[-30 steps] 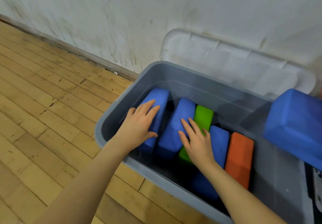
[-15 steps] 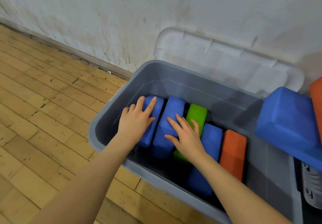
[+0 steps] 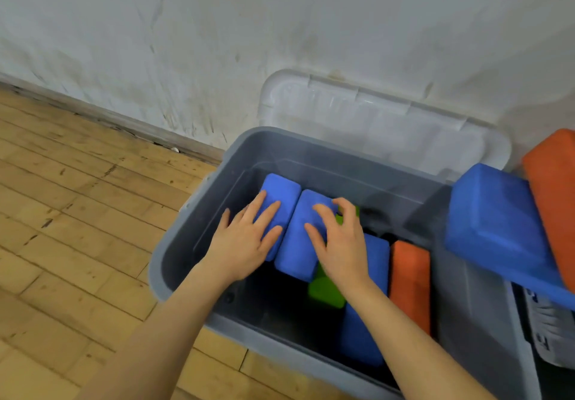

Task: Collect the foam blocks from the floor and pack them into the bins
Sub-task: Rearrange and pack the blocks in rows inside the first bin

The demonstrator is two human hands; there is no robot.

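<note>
A grey bin (image 3: 174, 244) stands on the wooden floor against the wall. Several foam blocks lie inside it: two blue ones side by side at the left, a green block (image 3: 326, 290), another blue block (image 3: 361, 331) and an orange block (image 3: 410, 278). My left hand (image 3: 245, 241) rests flat, fingers spread, on the leftmost blue block (image 3: 280, 191). My right hand (image 3: 339, 241) presses on the second blue block (image 3: 295, 244), with its fingers bent over that block's far right edge.
The bin's clear lid (image 3: 373, 119) leans against the white wall behind it. At the right, a big blue block (image 3: 494, 225) and an orange block (image 3: 553, 194) stick out of a second bin (image 3: 476, 321). Wooden floor (image 3: 77, 213) stretches to the left.
Both hands have slid further along the two left blue blocks, which now lie closer together. My right hand's fingers have curled more. The view has shifted right, showing the orange block at the right.
</note>
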